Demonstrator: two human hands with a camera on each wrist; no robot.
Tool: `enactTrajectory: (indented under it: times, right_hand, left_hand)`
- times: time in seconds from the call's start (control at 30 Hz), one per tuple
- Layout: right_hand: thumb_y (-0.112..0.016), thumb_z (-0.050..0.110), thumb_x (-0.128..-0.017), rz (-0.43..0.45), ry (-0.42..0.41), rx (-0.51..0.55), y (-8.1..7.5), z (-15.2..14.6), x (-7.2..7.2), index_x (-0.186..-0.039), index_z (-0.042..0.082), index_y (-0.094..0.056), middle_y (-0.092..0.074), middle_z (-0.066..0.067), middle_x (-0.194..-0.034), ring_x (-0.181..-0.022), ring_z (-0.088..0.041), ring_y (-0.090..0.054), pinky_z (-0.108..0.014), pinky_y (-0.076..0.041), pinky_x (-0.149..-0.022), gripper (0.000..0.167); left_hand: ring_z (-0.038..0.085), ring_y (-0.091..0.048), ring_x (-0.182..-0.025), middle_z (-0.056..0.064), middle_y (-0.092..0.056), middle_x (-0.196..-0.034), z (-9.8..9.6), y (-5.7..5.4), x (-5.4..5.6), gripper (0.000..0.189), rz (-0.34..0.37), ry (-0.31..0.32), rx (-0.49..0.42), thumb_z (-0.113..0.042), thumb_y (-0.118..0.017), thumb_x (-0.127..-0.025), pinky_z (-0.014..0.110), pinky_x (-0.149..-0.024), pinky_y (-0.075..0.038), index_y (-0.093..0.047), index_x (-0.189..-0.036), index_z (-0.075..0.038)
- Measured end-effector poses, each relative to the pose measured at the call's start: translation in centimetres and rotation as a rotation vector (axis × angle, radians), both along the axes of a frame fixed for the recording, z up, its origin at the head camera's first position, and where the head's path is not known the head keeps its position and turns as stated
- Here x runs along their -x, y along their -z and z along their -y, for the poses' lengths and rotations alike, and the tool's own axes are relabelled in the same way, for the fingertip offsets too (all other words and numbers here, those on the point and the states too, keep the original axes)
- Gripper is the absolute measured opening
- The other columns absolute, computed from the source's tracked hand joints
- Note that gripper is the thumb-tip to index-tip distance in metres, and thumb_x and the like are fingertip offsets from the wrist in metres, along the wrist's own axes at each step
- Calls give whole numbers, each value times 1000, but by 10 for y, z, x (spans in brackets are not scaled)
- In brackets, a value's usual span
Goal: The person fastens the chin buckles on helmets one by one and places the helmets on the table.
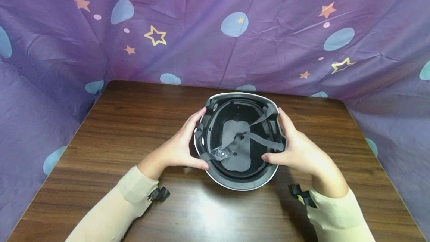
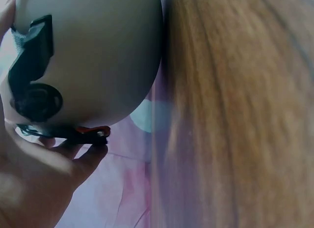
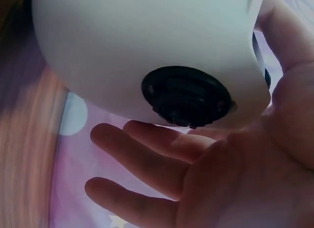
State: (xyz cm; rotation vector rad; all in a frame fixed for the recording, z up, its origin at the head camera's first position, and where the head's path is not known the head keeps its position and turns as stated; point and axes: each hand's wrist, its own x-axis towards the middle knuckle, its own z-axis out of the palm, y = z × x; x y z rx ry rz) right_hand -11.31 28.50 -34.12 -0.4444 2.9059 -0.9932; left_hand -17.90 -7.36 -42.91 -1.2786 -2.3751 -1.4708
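A white helmet [image 1: 235, 184] lies upside down between my hands, its black padded inside facing up. Grey straps [image 1: 263, 140] cross the hollow, and a clear buckle [image 1: 220, 154] rests near the left side. My left hand [image 1: 181, 148] grips the left side, thumb at the near rim and fingers around the outer shell. On the opposite side my right hand [image 1: 299, 148] holds the rim, thumb over the inner edge. The right wrist view shows fingers beneath the shell by a round black fitting [image 3: 186, 98]. A black clip [image 2: 34, 56] appears on the shell in the left wrist view.
The helmet is over a brown wood-grain table [image 1: 134, 122]; whether its dome touches the top I cannot tell. A purple curtain [image 1: 201, 59] with stars and blue spots hangs behind and beside the table. Small black devices [image 1: 159, 194] sit at both sleeve cuffs.
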Motion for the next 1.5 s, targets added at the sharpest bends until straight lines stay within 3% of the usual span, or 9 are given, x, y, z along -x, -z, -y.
enactTrajectory:
  times: [0.37, 0.5, 0.63, 0.77, 0.87, 1.1, 1.3, 1.4, 1.5]
  right_hand:
    - [-94, 39, -82, 68, 85, 13, 1, 4, 5, -169, 0, 6, -25, -39, -166, -150, -52, -36, -64, -29, -121, 138]
    - [-96, 39, -80, -109, 143, 2, 2, 14, 5, -168, -6, -13, -30, -38, -164, -150, -53, -34, -67, -25, -121, 129]
    - [-97, 41, -76, -367, 174, -20, 7, 38, -3, -159, -2, -43, -39, -33, -161, -149, -54, -34, -71, -26, -119, 108]
    - [-93, 42, -77, -581, 49, -25, 17, 70, -16, -143, 5, -63, -51, -25, -156, -145, -52, -42, -69, -33, -117, 82]
    - [-89, 45, -79, -655, -67, -61, 24, 91, -24, -135, 7, -69, -57, -23, -151, -141, -51, -49, -67, -38, -115, 70]
    - [-85, 51, -78, -575, -149, -183, 34, 119, -33, -146, 13, -64, -57, -20, -152, -134, -42, -58, -59, -48, -109, 80]
    - [-80, 28, -75, -514, -275, -259, 35, 132, -35, -159, 19, -52, -45, -23, -161, -133, -45, -58, -58, -53, -105, 89]
    - [-79, 21, -76, -476, -341, -293, 36, 135, -37, -160, 19, -51, -39, -24, -165, -132, -46, -59, -58, -56, -100, 88]
    - [-80, 21, -77, -474, -345, -305, 38, 136, -38, -154, 18, -59, -42, -23, -164, -123, -43, -66, -54, -59, -94, 80]
  left_hand:
    - [32, -21, -159, 15, -14, -176, 1, 0, 1, 151, 12, 41, -12, -30, -105, -57, 51, -129, -18, -7, -171, -6]
    - [31, -19, -160, 15, -14, -176, 2, 1, 2, 147, -1, 57, -18, -32, -104, -63, 50, -129, -17, -7, -171, -6]
    - [35, -20, -159, 19, -15, -175, 2, 2, 3, 131, -27, 88, -55, -56, -88, -83, 50, -129, -16, -7, -169, -1]
    - [41, -26, -156, 26, -15, -172, 1, 3, 3, 114, 21, 157, -140, -68, -61, -100, 49, -128, -19, -4, -168, 4]
    - [42, -35, -151, 28, -21, -169, 0, 3, 3, 109, 93, 192, -191, -69, -53, -103, 50, -126, -25, -2, -168, 2]
    - [41, -40, -148, 29, -28, -166, -1, 3, 2, 110, 126, 196, -214, -75, -45, -102, 54, -124, -28, -2, -168, 1]
    - [45, -51, -137, 33, -29, -163, -2, 4, 2, 110, 157, 222, -238, -75, -45, -103, 56, -114, -44, 1, -168, 2]
    - [45, -41, -146, 33, -23, -166, -3, 5, 2, 107, 162, 204, -246, -73, -42, -104, 58, -118, -38, 0, -167, 2]
    - [43, -28, -154, 33, -22, -167, -4, 5, 2, 98, 164, 154, -252, -67, -39, -108, 57, -124, -26, -3, -168, 2]
